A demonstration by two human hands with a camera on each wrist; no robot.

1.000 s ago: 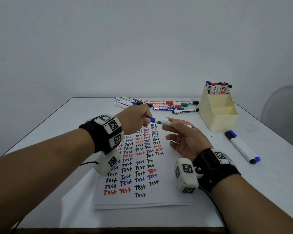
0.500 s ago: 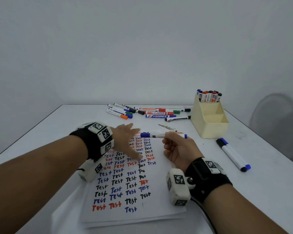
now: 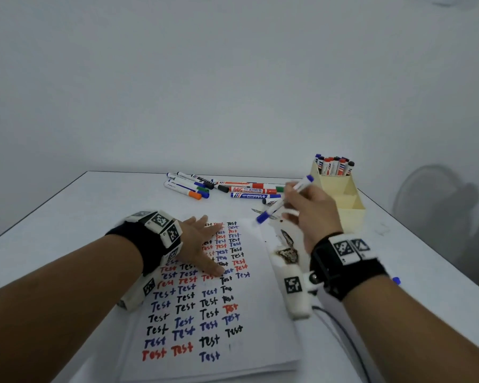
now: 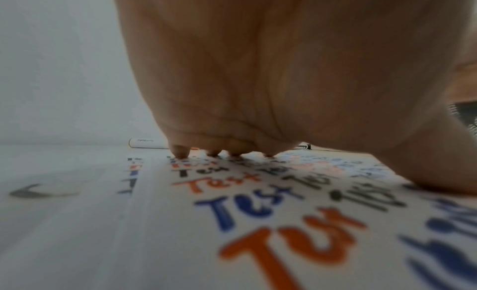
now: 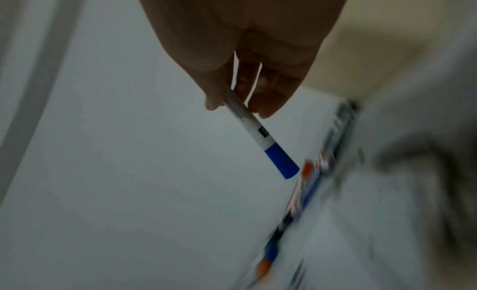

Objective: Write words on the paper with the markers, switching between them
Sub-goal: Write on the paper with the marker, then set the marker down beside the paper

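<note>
The right hand (image 3: 313,210) pinched the capped blue marker (image 3: 284,199), its long axis tilted, cap end toward the paper (image 3: 263,305). The left hand (image 3: 202,244) lay flat and relaxed on the paper, holding nothing.

Matt white paper (image 3: 260,322), smooth plastic blue marker (image 3: 284,200) (capped), smooth white table (image 3: 94,205)

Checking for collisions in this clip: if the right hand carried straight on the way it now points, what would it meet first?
The right hand, gripping the blue marker, points away toward the loose markers lying on the table. Those probably come first, though depth is unclear and the hand is raised.
</note>
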